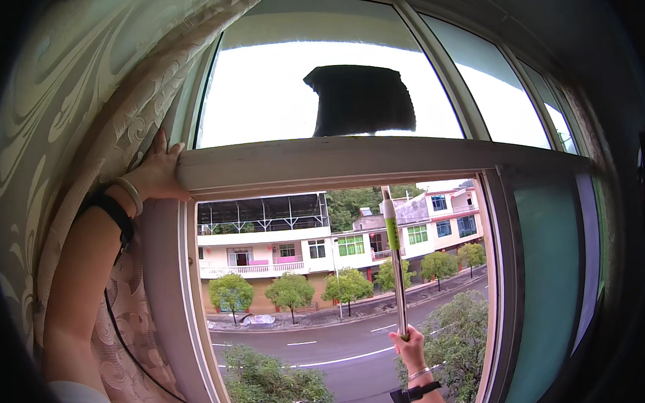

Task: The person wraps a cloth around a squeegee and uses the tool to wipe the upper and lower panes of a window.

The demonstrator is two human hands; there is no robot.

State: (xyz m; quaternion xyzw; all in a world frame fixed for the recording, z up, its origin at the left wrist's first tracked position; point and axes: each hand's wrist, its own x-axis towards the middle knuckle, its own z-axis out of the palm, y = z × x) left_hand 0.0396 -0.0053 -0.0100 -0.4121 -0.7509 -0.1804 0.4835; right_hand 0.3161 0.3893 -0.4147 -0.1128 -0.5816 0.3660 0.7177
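Observation:
My right hand (411, 349) reaches out through the window opening, its fingers closed around a long metal pole (399, 284) with a white and green upper section. The pole stands nearly upright, and its top passes behind the crossbar. Above, behind the upper glass pane (262, 90), a dark, roughly rectangular mop head (365, 99) shows against the bright sky; the crossbar hides where it joins the pole. At the upper left, my left hand (158, 172) grips the window frame (278, 164), fingers spread over its corner and thumb at the lower edge of the crossbar.
A patterned curtain (114, 130) hangs beside my left arm, with a dark cable (132, 354) below. At right is a greenish sliding pane (549, 279). Outside, far below, lie a road (306, 355), several trees (290, 291) and a row of buildings (267, 242).

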